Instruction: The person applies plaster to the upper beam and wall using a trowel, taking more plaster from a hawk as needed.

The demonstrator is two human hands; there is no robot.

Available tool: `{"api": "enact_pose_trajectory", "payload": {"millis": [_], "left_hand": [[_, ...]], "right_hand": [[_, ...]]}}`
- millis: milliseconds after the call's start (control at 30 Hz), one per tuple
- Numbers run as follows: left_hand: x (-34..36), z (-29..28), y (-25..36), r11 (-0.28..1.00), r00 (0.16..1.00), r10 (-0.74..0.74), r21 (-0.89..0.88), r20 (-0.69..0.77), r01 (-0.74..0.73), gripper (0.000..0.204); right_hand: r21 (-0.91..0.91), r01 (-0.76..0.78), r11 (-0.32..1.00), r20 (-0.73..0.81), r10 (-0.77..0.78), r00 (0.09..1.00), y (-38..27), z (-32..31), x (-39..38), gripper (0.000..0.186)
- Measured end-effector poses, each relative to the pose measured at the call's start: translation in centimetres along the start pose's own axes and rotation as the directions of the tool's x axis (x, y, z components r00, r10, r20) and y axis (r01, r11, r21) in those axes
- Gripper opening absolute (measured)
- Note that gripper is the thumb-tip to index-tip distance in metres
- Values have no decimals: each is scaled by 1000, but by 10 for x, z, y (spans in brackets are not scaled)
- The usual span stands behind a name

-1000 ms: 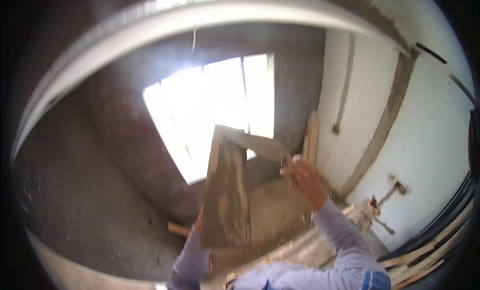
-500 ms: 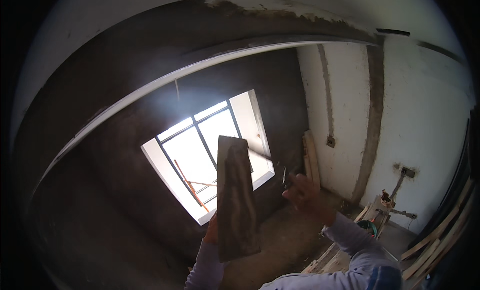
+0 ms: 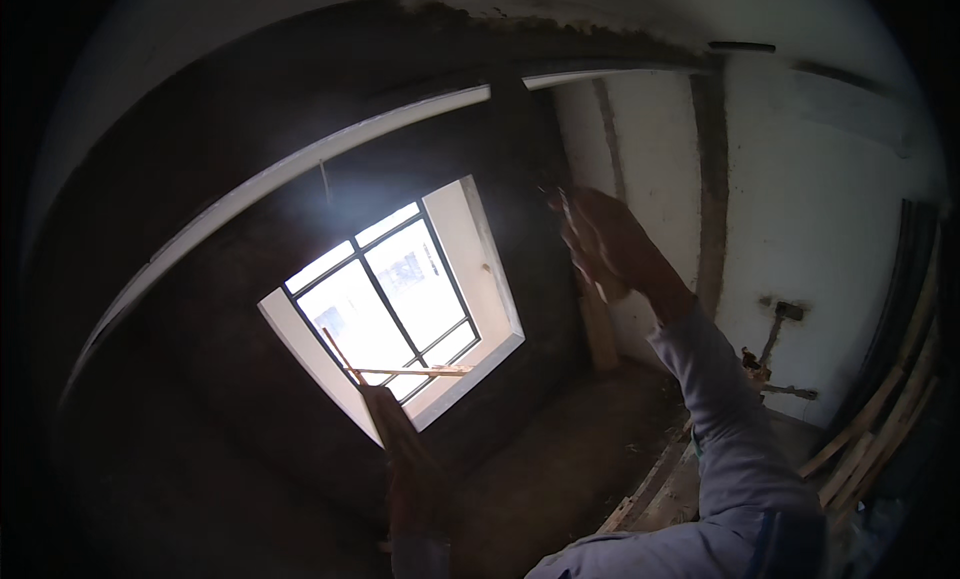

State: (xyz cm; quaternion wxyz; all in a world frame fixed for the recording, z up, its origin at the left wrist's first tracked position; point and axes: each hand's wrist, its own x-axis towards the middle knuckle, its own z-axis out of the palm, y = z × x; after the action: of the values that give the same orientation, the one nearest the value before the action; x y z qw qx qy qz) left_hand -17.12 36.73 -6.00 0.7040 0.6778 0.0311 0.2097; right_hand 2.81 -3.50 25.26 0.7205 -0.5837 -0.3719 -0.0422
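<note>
My right hand (image 3: 610, 249) is raised right of the window, closed on a trowel (image 3: 560, 204) by its handle; the blade is dark against the dark plaster and hard to make out. My left hand (image 3: 410, 489), dim and blurred at lower centre, holds the mortar-smeared board (image 3: 390, 414), which is tilted so that only a narrow part shows over the window's lower left corner.
A bright window (image 3: 370, 319) with timber across it sits in the dark plastered wall (image 3: 180, 379). A long white strip (image 3: 250, 189) runs above it. The white right wall (image 3: 820, 259) has mortar-filled channels; planks (image 3: 870, 439) lie along the lower right.
My right hand has risen with the trowel, away from the board. The board has dropped and tilted out of its broad view. The view has darkened and shifted.
</note>
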Motion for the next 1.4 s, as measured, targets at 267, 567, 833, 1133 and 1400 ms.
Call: {"api": "enact_pose_trajectory", "payload": {"millis": [267, 567, 833, 1133, 1400], "left_hand": [[-38, -59, -36, 1000, 966, -8, 23, -259, 15, 52], [-128, -143, -112, 832, 917, 23, 516, -398, 203, 53], [-167, -187, -150, 413, 986, 163, 910, -45, -27, 53], [-126, -99, -166, 769, 991, -33, 631, -129, 108, 55], [-99, -26, -149, 171, 867, 397, 903, 302, -393, 54]], "right_hand": [[141, 80, 987, -60, -72, 996, -16, 1, 27, 45], [-56, -45, 997, -19, 44, 999, 120, -24, -110, 29], [-409, -871, 272, -696, 525, 491, 276, -131, -404, 42], [-172, -984, 37, -428, 897, 109, 304, -79, -445, 46], [-235, -970, 66, -296, 945, 136, 369, -128, -480, 71]]}}
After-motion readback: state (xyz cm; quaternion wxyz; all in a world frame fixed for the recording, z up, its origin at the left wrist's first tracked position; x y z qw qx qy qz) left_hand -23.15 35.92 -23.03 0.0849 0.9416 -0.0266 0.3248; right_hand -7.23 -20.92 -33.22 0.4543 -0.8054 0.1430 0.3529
